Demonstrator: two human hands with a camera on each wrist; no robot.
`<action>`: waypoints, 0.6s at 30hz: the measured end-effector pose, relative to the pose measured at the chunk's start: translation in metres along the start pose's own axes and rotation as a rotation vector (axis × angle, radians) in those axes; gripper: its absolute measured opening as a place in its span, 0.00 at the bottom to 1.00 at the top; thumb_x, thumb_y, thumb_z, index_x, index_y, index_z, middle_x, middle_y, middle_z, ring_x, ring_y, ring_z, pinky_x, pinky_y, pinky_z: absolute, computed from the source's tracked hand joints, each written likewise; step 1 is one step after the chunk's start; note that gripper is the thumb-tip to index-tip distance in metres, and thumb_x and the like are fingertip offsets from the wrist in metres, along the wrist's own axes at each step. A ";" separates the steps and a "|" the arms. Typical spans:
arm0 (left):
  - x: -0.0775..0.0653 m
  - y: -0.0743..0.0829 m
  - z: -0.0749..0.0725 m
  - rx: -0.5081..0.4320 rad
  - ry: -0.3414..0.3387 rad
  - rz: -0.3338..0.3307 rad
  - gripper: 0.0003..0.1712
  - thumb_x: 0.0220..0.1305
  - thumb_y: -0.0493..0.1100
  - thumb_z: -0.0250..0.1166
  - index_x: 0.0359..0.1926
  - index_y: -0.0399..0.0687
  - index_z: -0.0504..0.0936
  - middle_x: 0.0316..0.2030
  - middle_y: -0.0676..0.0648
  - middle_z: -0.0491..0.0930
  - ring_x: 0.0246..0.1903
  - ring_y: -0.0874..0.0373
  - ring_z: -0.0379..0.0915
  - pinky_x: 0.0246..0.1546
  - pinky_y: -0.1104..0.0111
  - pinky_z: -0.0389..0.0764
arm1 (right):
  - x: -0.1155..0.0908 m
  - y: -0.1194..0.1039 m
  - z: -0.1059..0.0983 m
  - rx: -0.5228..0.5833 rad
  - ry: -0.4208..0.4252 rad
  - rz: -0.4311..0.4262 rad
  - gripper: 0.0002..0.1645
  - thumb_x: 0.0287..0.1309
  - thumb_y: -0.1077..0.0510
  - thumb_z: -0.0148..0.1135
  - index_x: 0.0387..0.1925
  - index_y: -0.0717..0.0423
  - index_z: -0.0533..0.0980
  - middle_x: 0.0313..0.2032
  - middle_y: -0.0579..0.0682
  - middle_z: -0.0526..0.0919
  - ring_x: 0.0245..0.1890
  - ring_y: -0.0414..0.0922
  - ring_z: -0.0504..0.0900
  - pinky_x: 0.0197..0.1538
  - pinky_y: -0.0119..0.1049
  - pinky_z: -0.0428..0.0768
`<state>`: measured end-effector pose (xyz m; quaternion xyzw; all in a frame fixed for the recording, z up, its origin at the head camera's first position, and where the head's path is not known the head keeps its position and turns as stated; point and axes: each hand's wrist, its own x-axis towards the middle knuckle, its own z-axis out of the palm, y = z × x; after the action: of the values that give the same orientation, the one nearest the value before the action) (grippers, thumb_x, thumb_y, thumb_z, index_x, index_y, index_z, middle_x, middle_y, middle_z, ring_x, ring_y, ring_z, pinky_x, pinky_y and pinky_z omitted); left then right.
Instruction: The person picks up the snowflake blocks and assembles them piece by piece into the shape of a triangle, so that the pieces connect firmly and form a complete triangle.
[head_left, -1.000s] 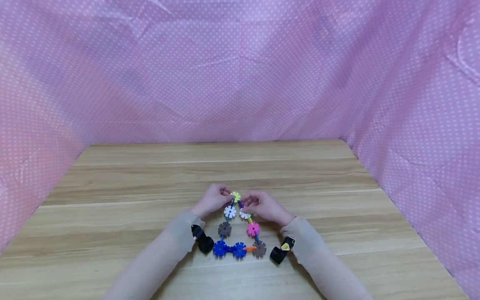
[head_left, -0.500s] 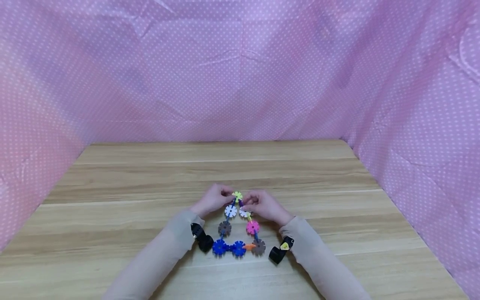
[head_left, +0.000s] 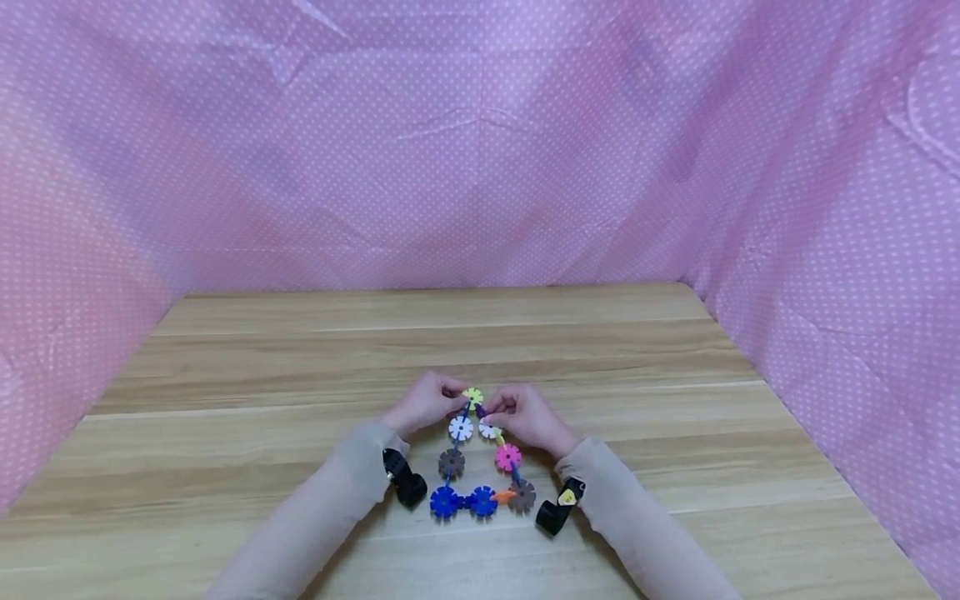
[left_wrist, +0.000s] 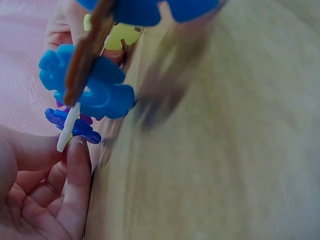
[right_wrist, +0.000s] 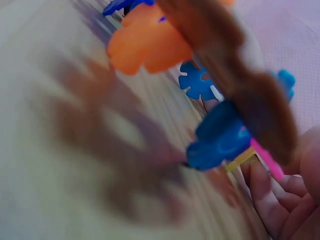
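In the head view, notched plastic discs are joined into a tall closed ring that narrows to a yellow-green disc point(head_left: 472, 397) at the far tip. My left hand point(head_left: 427, 404) pinches the tip at that disc's left edge. My right hand point(head_left: 528, 414) grips the ring's right side with thumb and fingers at a white disc point(head_left: 490, 429), partly covered, beside a purple piece point(head_left: 481, 411). A second white disc point(head_left: 461, 428) and a brown disc point(head_left: 452, 462) form the left side. Below my right hand come a pink disc point(head_left: 507, 457) and another brown disc point(head_left: 522, 496).
Two dark blue discs point(head_left: 444, 502) and an orange connector point(head_left: 503, 496) form the near side. Black wrist cameras point(head_left: 405, 479) flank the ring closely. The wooden table point(head_left: 225, 367) stretches around it, with a pink dotted curtain point(head_left: 480, 167) behind and at the sides.
Both hands keep their holds with hardly any motion. The ring's near side has shifted very slightly to the right, and the head view has tilted a little.
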<state>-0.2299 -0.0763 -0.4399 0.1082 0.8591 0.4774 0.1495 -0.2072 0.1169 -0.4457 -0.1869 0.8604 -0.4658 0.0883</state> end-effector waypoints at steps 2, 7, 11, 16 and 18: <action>0.000 -0.001 0.000 -0.009 -0.006 0.002 0.15 0.60 0.34 0.63 0.49 0.40 0.83 0.38 0.46 0.84 0.32 0.61 0.75 0.36 0.72 0.76 | -0.001 0.000 0.001 -0.005 0.014 -0.012 0.04 0.52 0.64 0.68 0.28 0.63 0.81 0.26 0.50 0.83 0.24 0.37 0.77 0.30 0.29 0.78; -0.001 -0.003 -0.001 -0.032 -0.026 0.005 0.16 0.60 0.33 0.62 0.50 0.37 0.81 0.39 0.43 0.84 0.31 0.61 0.75 0.34 0.74 0.76 | -0.001 -0.001 0.006 -0.020 0.059 -0.048 0.03 0.51 0.66 0.68 0.25 0.62 0.81 0.26 0.50 0.84 0.24 0.35 0.77 0.30 0.28 0.77; -0.002 -0.002 -0.002 -0.035 -0.030 -0.018 0.16 0.60 0.32 0.62 0.50 0.37 0.81 0.40 0.42 0.84 0.32 0.61 0.76 0.36 0.73 0.77 | -0.001 -0.002 0.009 -0.046 0.090 -0.043 0.04 0.49 0.66 0.69 0.23 0.59 0.81 0.25 0.49 0.84 0.24 0.35 0.77 0.31 0.28 0.76; -0.003 0.000 0.000 -0.035 -0.024 -0.038 0.14 0.60 0.33 0.62 0.48 0.38 0.83 0.45 0.41 0.83 0.38 0.60 0.77 0.42 0.70 0.78 | -0.003 -0.005 0.012 -0.074 0.119 -0.038 0.06 0.49 0.66 0.69 0.21 0.57 0.81 0.24 0.48 0.84 0.24 0.35 0.75 0.31 0.27 0.75; -0.003 0.001 0.000 -0.020 -0.024 -0.020 0.14 0.60 0.34 0.62 0.47 0.39 0.83 0.45 0.42 0.83 0.39 0.60 0.76 0.43 0.70 0.77 | -0.003 -0.007 0.014 -0.068 0.110 -0.061 0.06 0.50 0.65 0.69 0.21 0.58 0.81 0.24 0.48 0.83 0.23 0.35 0.74 0.30 0.27 0.74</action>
<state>-0.2272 -0.0772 -0.4384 0.1036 0.8535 0.4832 0.1655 -0.1981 0.1044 -0.4475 -0.1901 0.8732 -0.4483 0.0205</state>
